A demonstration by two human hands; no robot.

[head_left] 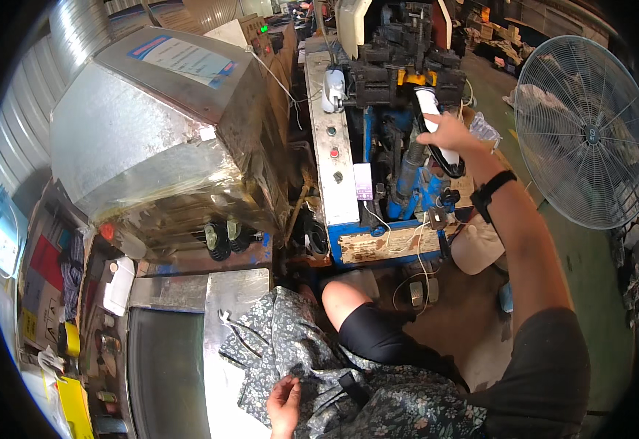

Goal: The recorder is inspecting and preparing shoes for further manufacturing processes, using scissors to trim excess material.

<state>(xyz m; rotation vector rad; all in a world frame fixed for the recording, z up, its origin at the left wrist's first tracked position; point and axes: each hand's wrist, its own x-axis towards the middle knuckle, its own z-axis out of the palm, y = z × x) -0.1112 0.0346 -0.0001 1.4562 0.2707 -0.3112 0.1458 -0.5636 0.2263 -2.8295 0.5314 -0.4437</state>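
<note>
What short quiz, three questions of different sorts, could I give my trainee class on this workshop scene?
1. Multiple choice: what is the person's right grip on?
A) the caged fan
B) the black-and-white shoe
C) the red push button

2. True or false: the pliers lie apart from the left grip.

3. Fill in the blank: of the three controls down the white panel, the middle one is coloured ____.

Key: 1. B; 2. True; 3. red
</note>
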